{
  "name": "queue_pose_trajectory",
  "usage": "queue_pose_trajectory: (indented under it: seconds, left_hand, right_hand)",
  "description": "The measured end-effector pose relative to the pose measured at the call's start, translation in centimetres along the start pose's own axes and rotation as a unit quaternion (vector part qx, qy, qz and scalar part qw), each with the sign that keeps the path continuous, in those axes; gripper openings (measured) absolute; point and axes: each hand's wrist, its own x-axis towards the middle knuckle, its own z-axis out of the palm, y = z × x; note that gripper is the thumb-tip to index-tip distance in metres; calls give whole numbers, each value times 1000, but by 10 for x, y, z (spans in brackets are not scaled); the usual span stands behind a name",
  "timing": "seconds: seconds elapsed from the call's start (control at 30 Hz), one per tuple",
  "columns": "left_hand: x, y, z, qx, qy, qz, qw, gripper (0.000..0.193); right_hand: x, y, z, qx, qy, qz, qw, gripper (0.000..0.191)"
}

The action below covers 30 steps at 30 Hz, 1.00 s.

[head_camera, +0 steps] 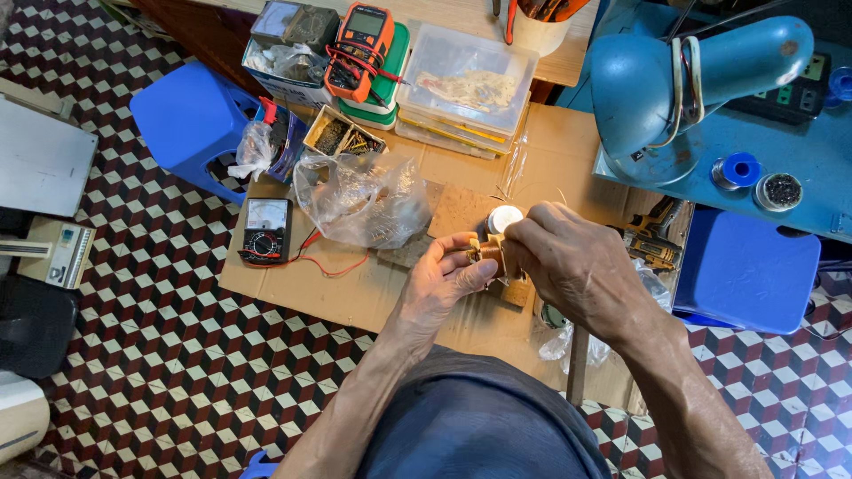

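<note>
My left hand (446, 275) and my right hand (568, 262) meet over a sheet of cardboard (373, 297) on the floor. Between their fingertips they pinch a small brown and copper-coloured part (489, 255); its exact shape is hidden by the fingers. Just above it sits a small round white object (504, 218), touching my right fingers. Under the hands lies a brown board (461, 210). A crumpled clear plastic bag (359, 200) of small parts rests left of the hands.
A black analog meter (264, 231) with red lead lies on the cardboard's left. Behind are an orange multimeter (359, 49), clear lidded boxes (466, 80), a tray of screws (342, 135), blue stools (191, 115) (745, 270) and a blue desk lamp (683, 75). Patterned tiles surround everything.
</note>
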Motion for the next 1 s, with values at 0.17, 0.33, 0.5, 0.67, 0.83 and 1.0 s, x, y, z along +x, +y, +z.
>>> queue_pose_trajectory:
  seconds: [0.17, 0.33, 0.5, 0.67, 0.83, 1.0]
  left_hand:
    - [-1, 0, -6, 9, -17, 5, 1000, 74]
    - [-3, 0, -7, 12, -27, -32, 999, 70]
    - [-7, -2, -7, 5, -38, -52, 998, 69]
    - [-7, -2, -9, -3, -50, -58, 997, 69]
    - [-7, -3, -8, 9, -48, -69, 996, 69]
    - [-11, -1, -6, 49, -53, -50, 996, 68]
  right_hand:
    - [2, 2, 5, 2, 0, -1, 1000, 15]
    - [4, 13, 10, 37, 24, 13, 999, 13]
    - [7, 20, 16, 68, 36, 26, 997, 14]
    - [6, 20, 20, 74, 40, 28, 996, 14]
    - [2, 21, 21, 68, 37, 27, 997, 14]
    - [2, 28, 27, 77, 32, 49, 995, 15]
